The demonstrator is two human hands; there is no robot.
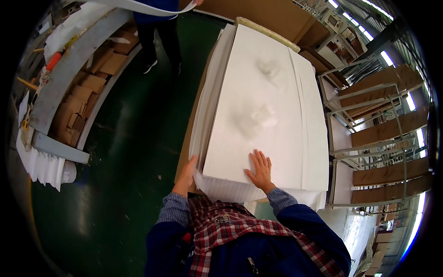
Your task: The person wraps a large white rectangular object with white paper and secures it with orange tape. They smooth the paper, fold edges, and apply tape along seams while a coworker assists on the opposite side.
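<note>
Panel, broad and white, lies centre in the head view atop pale sheets. Right hand rests flat on its near end, fingers spread, gripping nothing; left hand meets the sheets' near-left edge, grip unclear. Light, flat-palmed pressure should keep edges aligned.

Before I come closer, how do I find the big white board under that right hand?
Find the big white stack in the middle. The board lies on top, the right hand spread on its near end. Unlike the thin white sheet drooping below that end, it lies flat and shows two cloudy patches.
</note>
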